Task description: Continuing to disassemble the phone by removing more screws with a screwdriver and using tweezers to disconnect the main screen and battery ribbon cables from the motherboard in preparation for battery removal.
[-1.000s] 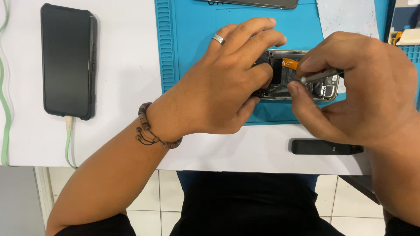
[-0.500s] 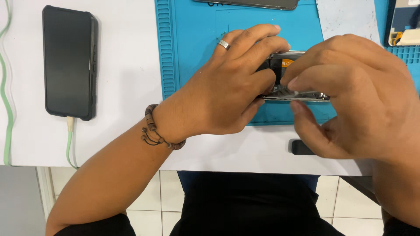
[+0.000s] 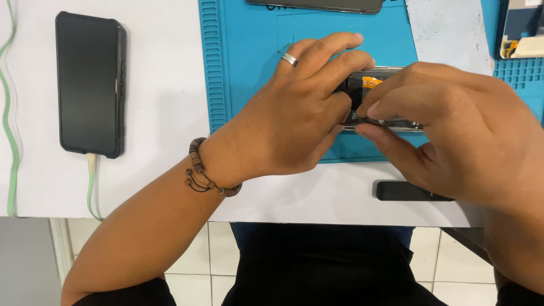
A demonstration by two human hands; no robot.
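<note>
Left hand (image 3: 289, 122) and right hand (image 3: 453, 136) both gripped opened phone (image 3: 362, 90) over blue mat (image 3: 249, 68); dark phone (image 3: 90, 84) lay apart on desk (image 3: 158, 170), cable attached.

We see an opened phone body (image 3: 368, 93) lying on the blue mat, right of centre. Its dark insides and an orange strip show; our hands hide most of it.
</note>
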